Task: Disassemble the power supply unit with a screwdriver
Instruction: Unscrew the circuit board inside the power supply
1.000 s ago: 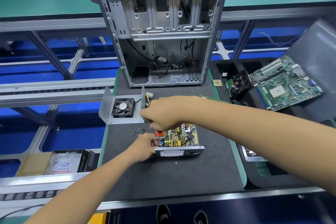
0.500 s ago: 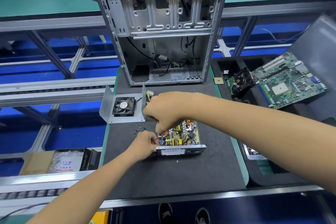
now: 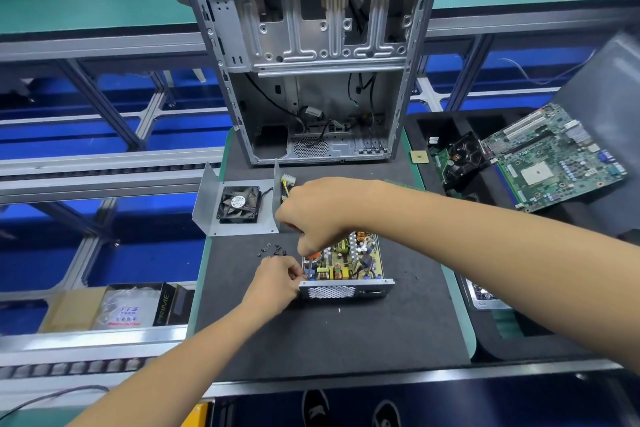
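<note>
The opened power supply unit (image 3: 346, 267) lay on the dark mat (image 3: 329, 333), in front of the empty computer case (image 3: 311, 73), its circuit board exposed. Your right hand (image 3: 318, 211) was curled in a fist round the screwdriver (image 3: 309, 262), whose shaft stood upright at the unit's near-left corner. Your left hand (image 3: 277, 282) rested against that same corner, fingertips pressed together in a pinch beside the screwdriver tip; what they pinched could not be told. Loose screws (image 3: 272, 250) lay just left of the unit. The removed cover with fan (image 3: 239, 204) sat behind them.
</note>
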Available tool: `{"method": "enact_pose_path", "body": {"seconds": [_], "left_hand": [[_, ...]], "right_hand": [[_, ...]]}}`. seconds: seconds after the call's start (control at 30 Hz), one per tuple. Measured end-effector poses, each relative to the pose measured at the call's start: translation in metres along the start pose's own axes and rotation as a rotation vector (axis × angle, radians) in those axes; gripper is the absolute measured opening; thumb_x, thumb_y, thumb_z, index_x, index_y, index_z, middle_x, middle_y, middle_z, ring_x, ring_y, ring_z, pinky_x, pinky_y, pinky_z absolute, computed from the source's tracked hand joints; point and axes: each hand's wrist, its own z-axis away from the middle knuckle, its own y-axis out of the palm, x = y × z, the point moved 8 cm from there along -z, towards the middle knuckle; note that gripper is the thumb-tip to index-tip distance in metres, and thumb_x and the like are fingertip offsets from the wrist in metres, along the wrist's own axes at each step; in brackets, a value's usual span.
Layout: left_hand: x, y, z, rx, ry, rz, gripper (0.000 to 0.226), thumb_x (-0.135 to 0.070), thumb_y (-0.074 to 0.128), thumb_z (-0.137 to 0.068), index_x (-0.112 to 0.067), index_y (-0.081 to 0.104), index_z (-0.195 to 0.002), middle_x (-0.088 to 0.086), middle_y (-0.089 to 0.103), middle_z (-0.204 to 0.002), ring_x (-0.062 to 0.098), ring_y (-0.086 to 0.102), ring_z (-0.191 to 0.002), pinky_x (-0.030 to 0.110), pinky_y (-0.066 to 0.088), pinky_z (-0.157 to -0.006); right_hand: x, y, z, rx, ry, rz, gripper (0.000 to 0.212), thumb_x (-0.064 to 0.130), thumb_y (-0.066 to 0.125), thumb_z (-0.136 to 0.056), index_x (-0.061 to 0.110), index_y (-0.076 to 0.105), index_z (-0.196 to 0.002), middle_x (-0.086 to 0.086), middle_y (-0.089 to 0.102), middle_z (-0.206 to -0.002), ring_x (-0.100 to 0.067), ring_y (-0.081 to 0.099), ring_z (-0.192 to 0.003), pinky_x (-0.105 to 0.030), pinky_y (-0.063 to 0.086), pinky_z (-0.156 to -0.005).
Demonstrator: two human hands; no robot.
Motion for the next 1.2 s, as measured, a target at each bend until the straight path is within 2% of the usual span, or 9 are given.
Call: {"method": "enact_pose_path", "body": {"seconds": [0.17,0.33,0.47,0.57,0.63,0.73,0.8,1.03,1.2], "left_hand": [[-0.002,0.000,-0.001,0.005,0.025,-0.069,0.014,-0.008,0.062,-0.079,-0.016,0.068,-0.069,0.002,0.068,-0.068,0.019,0.061,-0.070,0.029,0.050,-0.062],[-0.004,0.002,-0.004,0.044,0.055,-0.155,0.015,-0.008,0.058,-0.076,-0.021,0.064,-0.070,-0.004,0.063,-0.068,0.016,0.058,-0.067,0.030,0.051,-0.062],[0.002,0.001,-0.008,0.024,0.065,-0.050,0.017,-0.012,0.067,-0.080,-0.022,0.061,-0.067,-0.005,0.060,-0.061,0.007,0.050,-0.052,0.022,0.046,-0.054],[0.007,0.002,-0.006,0.023,0.077,0.006,0.019,-0.013,0.069,-0.080,-0.025,0.059,-0.069,-0.007,0.060,-0.060,0.002,0.049,-0.050,0.011,0.041,-0.049],[0.010,0.003,-0.004,0.014,0.081,0.048,0.023,-0.007,0.068,-0.076,-0.027,0.058,-0.071,-0.006,0.062,-0.066,0.001,0.051,-0.054,0.009,0.041,-0.052],[0.015,0.001,-0.003,0.010,0.077,0.114,0.026,-0.003,0.066,-0.074,-0.028,0.060,-0.075,-0.005,0.066,-0.074,-0.003,0.056,-0.061,0.008,0.045,-0.058],[0.017,0.000,-0.003,0.013,0.078,0.147,0.027,-0.003,0.064,-0.073,-0.030,0.062,-0.075,-0.006,0.067,-0.075,-0.004,0.056,-0.062,0.008,0.046,-0.062],[0.024,0.008,-0.007,0.058,0.023,0.304,0.015,-0.016,0.058,-0.062,-0.024,0.063,-0.074,-0.004,0.062,-0.072,0.001,0.048,-0.055,0.012,0.040,-0.057],[0.023,0.009,-0.008,0.040,0.067,0.253,0.017,-0.013,0.065,-0.065,-0.027,0.060,-0.073,-0.006,0.060,-0.071,-0.004,0.048,-0.053,0.008,0.040,-0.057]], "right_hand": [[-0.003,0.003,0.000,0.030,0.023,-0.002,0.028,0.031,0.060,-0.081,0.018,0.039,-0.068,0.003,0.041,-0.067,-0.010,0.038,-0.055,-0.026,0.025,-0.045],[-0.003,0.007,-0.003,0.038,0.019,0.000,0.020,0.030,0.058,-0.081,0.010,0.054,-0.081,0.000,0.044,-0.068,-0.014,0.041,-0.055,-0.026,0.029,-0.045],[-0.008,0.008,-0.003,0.030,0.033,0.000,0.026,0.031,0.058,-0.080,0.006,0.062,-0.087,-0.001,0.045,-0.070,-0.015,0.041,-0.054,-0.026,0.028,-0.045],[-0.012,0.008,-0.002,0.008,0.047,-0.022,0.031,0.031,0.059,-0.079,0.003,0.066,-0.090,-0.001,0.046,-0.069,-0.016,0.039,-0.053,-0.026,0.025,-0.045],[-0.012,0.006,-0.002,-0.019,0.049,-0.027,0.030,0.032,0.059,-0.079,0.003,0.063,-0.088,-0.001,0.045,-0.069,-0.016,0.040,-0.053,-0.026,0.025,-0.045],[-0.007,0.005,-0.003,-0.040,0.031,0.001,0.023,0.030,0.057,-0.080,0.010,0.050,-0.072,-0.001,0.042,-0.066,-0.015,0.042,-0.054,-0.026,0.028,-0.045],[-0.001,0.005,-0.005,-0.048,0.004,0.040,0.027,0.028,0.056,-0.079,0.013,0.041,-0.063,-0.002,0.044,-0.062,-0.018,0.042,-0.051,-0.025,0.028,-0.044],[0.010,0.008,-0.013,-0.069,-0.034,0.118,0.032,0.029,0.056,-0.080,0.014,0.036,-0.060,-0.002,0.041,-0.061,-0.016,0.038,-0.050,-0.025,0.028,-0.043],[0.010,0.005,-0.013,-0.093,-0.038,0.103,0.033,0.029,0.056,-0.079,0.014,0.035,-0.059,-0.003,0.040,-0.060,-0.015,0.036,-0.049,-0.026,0.028,-0.044]]}}
